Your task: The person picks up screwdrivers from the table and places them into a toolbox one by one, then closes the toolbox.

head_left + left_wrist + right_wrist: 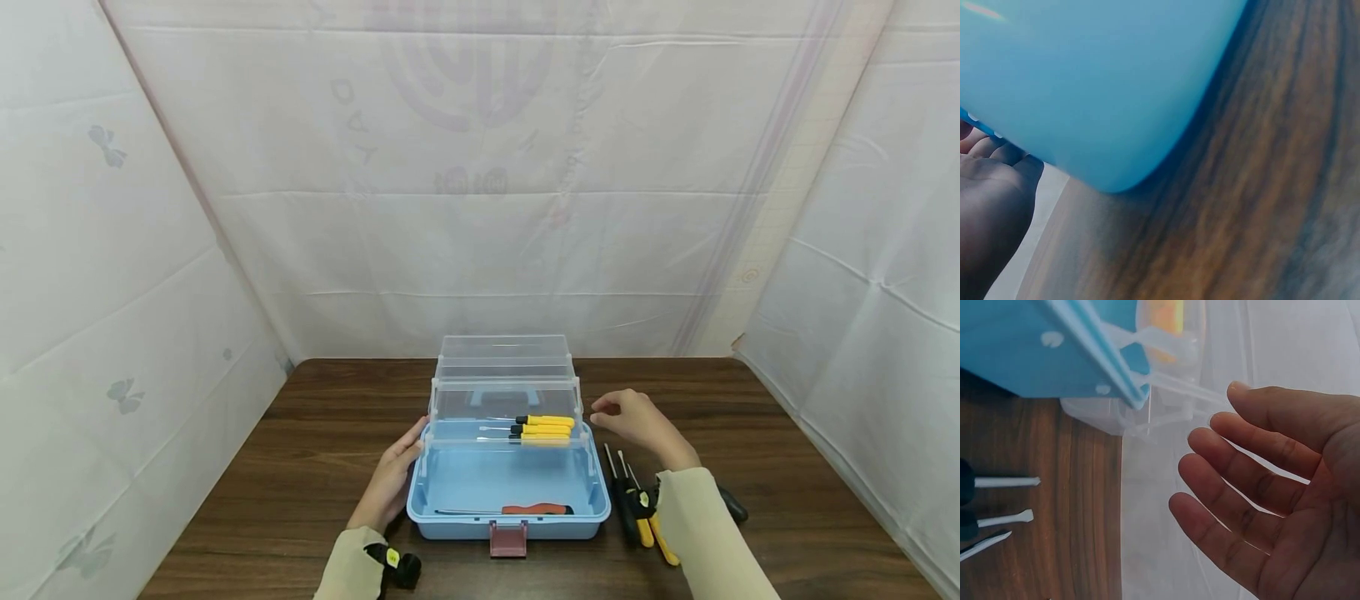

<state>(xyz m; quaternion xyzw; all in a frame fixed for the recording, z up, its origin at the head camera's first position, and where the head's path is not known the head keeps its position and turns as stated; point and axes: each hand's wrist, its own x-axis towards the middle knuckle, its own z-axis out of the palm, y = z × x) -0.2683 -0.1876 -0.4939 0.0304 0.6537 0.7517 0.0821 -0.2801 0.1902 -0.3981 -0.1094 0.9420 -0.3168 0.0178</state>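
A light blue toolbox (510, 479) stands with its clear lid (504, 348) raised. Fingers extended, my left hand (390, 479) rests against its left side, fingertips at the rim; the left wrist view shows them partly hidden behind the edge. Just off the right end of the clear upper tray (457, 406) is my right hand (637, 423), loosely bent and holding nothing. Yellow-and-black screwdrivers (551, 430) lie in that tray. On the toolbox floor, near the front, lies a screwdriver with an orange-red handle (534, 508).
Right of the toolbox, screwdrivers with black (625, 508) and yellow (663, 542) handles lie on the dark wooden table (300, 467). A black handle (733, 505) shows beyond my right sleeve. The pink latch (507, 542) hangs down in front. White sheeting (495, 250) surrounds the table.
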